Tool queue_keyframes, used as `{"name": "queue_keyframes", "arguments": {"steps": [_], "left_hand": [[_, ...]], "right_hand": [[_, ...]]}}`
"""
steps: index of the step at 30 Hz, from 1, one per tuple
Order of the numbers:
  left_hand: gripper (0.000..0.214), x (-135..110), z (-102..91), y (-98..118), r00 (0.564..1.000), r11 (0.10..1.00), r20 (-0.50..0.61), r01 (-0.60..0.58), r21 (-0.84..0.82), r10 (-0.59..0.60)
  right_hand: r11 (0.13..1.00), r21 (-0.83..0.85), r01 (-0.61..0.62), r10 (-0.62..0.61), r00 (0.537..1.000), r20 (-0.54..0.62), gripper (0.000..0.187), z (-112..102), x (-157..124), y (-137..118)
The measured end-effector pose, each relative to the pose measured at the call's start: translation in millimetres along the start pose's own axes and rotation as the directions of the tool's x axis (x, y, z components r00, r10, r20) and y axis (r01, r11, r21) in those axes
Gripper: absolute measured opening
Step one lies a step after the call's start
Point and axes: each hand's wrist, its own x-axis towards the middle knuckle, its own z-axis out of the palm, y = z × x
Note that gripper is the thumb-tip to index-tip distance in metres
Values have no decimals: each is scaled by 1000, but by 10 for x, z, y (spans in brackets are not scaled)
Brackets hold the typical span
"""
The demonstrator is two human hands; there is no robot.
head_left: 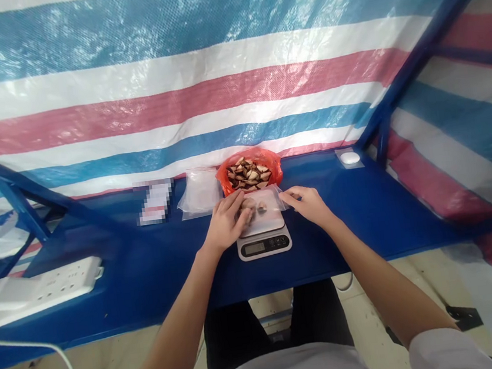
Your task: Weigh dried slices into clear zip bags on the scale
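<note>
A small digital scale (pixel 265 245) sits on the blue table (pixel 356 219) in front of me. On its platform lies a clear plastic bag (pixel 265 200) with a few brown pieces inside. My left hand (pixel 228 222) rests on the bag's left side, fingers curled around it. My right hand (pixel 308 202) pinches the bag's right edge. Just behind the scale stands a red bag (pixel 270 167) full of brown and white slices (pixel 248 175).
A stack of empty clear bags (pixel 200 192) lies left of the red bag. A white power strip (pixel 40 288) sits at the table's left edge. A small white round object (pixel 349 158) rests at the back right. Striped tarpaulin (pixel 198 77) hangs behind.
</note>
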Motion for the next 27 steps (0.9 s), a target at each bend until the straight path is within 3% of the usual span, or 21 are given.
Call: {"name": "queue_keyframes", "arguments": {"steps": [3, 5, 9, 12, 20, 27], "left_hand": [[49, -41, -93, -70, 992, 997, -107, 69, -21, -71], [49, -88, -154, -142, 982, 992, -145, 122, 10, -120], [50, -200, -179, -261, 978, 961, -59, 208, 181, -201], [54, -262, -130, -292, 961, 922, 41, 250, 295, -274], [55, -285, -71, -272, 938, 873, 107, 259, 412, -329], [55, -291, -75, -256, 938, 874, 115, 253, 415, -326]], "right_hand": [[999, 1, -43, 43, 996, -75, 42, -62, -62, 65], [991, -130, -40, 21, 989, -146, 38, -80, -113, 122], [892, -451, 41, -121, 981, -152, 31, -16, -192, 263], [826, -558, 82, -162, 982, -95, 35, 58, -217, 342], [738, -674, 35, -75, 997, -30, 43, 107, -234, 363], [751, -660, 24, -54, 998, -26, 45, 103, -229, 369]]}}
